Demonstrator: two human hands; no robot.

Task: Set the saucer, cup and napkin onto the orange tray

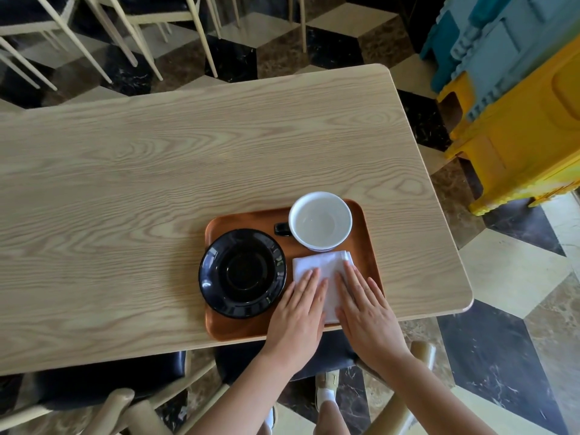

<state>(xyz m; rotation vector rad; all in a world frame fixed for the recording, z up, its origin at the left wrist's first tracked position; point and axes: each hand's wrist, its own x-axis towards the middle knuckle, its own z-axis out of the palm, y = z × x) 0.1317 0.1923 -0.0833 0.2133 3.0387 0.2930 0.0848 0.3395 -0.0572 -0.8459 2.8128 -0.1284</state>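
Note:
An orange tray (pixel 244 219) lies near the table's front right edge. On its left half sits a glossy black saucer (pixel 242 274), its rim slightly over the tray's left side. At the tray's back right stands a white cup (pixel 320 220) with a black handle pointing left. A folded white napkin (pixel 323 264) lies flat on the tray's front right. My left hand (pixel 296 318) and my right hand (pixel 367 312) both rest flat on the napkin, fingers extended, covering its near part.
The pale wooden table (pixel 157 171) stretches left and back. Chairs with black seats (pixel 103 384) stand at the near edge, more chair legs beyond the far edge. Stacked yellow and blue plastic stools (pixel 514 98) stand to the right.

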